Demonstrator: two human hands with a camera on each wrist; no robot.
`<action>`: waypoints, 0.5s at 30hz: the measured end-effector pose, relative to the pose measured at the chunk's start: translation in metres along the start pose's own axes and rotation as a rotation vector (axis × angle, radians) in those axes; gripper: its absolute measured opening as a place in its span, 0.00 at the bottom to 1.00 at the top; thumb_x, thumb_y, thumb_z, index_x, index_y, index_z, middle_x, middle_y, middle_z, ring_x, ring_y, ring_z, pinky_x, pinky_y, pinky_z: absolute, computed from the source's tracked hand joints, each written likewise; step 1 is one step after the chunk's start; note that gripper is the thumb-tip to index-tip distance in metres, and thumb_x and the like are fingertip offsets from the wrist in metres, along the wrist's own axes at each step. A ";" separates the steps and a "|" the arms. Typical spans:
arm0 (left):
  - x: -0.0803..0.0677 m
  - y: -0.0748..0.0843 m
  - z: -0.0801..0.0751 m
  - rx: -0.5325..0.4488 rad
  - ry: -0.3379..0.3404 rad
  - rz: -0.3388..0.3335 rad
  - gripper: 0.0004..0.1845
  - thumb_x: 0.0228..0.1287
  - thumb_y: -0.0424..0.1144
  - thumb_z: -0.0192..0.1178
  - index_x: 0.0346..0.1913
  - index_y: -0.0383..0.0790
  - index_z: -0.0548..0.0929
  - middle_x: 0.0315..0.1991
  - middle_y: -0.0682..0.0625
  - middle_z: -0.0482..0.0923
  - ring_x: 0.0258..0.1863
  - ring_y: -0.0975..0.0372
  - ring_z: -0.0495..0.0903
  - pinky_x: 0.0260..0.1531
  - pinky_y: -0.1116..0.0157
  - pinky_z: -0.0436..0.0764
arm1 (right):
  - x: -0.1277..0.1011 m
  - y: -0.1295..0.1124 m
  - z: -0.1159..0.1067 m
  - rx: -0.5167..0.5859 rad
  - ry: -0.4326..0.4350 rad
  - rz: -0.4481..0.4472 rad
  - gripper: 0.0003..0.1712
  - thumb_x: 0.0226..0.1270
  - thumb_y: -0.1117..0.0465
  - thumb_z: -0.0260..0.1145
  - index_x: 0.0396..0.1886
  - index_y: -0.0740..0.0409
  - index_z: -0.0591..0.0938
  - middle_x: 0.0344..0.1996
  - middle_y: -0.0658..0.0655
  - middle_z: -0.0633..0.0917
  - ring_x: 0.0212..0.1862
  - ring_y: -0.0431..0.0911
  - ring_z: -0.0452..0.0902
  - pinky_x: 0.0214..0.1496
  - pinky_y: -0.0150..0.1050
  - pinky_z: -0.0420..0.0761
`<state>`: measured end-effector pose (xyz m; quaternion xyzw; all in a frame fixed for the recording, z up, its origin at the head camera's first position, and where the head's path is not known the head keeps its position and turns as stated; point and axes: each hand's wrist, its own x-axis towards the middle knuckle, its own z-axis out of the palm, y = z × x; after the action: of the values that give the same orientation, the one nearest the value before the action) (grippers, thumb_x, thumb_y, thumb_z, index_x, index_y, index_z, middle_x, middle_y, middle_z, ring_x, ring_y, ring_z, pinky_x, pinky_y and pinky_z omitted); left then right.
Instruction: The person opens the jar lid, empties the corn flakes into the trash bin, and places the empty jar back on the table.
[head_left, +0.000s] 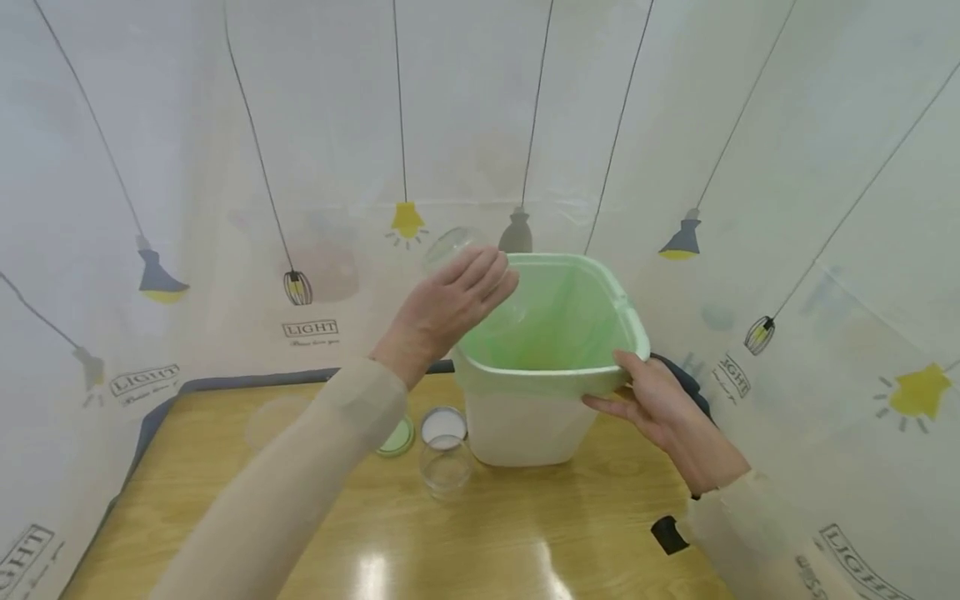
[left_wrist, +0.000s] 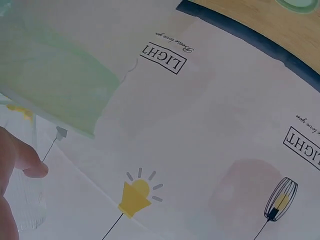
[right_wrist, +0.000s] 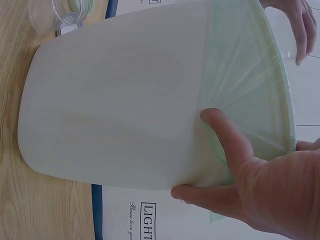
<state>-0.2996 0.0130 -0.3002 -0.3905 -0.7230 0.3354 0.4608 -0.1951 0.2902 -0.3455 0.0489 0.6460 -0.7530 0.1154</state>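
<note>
Two hands work the white bin [head_left: 525, 425]: right hand [head_left: 660, 400] grips its rim, left hand [head_left: 450, 304] clasps a clear jar [head_left: 453, 246] tilted above. A loosened grip could drop the jar inside.

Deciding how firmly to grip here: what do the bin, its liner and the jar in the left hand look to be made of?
Bin: likely plastic, matte white, smooth moulded walls with rounded corners. Liner: thin plastic film, pale green and translucent, stretched in creases over the rim. Jar held by the left hand: clear and ribbed, glass or hard plastic; the look cannot settle which. The right hand grips the bin's rim.
</note>
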 end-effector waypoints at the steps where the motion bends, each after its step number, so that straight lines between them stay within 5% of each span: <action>1: 0.000 0.000 0.000 -0.003 0.005 0.001 0.28 0.65 0.27 0.50 0.67 0.47 0.66 0.65 0.50 0.70 0.66 0.58 0.67 0.73 0.63 0.61 | 0.000 0.000 0.000 0.000 -0.001 0.000 0.33 0.80 0.52 0.39 0.78 0.59 0.45 0.71 0.64 0.54 0.73 0.62 0.53 0.64 0.50 0.77; 15: -0.005 -0.003 -0.001 -0.010 -0.024 -0.029 0.32 0.64 0.30 0.55 0.70 0.49 0.65 0.66 0.51 0.69 0.68 0.58 0.66 0.74 0.63 0.59 | 0.001 0.001 -0.002 0.005 0.001 0.004 0.34 0.80 0.51 0.39 0.78 0.57 0.45 0.72 0.64 0.53 0.73 0.61 0.53 0.63 0.50 0.78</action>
<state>-0.2986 0.0076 -0.2995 -0.3779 -0.7359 0.3297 0.4549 -0.1961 0.2922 -0.3473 0.0506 0.6441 -0.7543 0.1164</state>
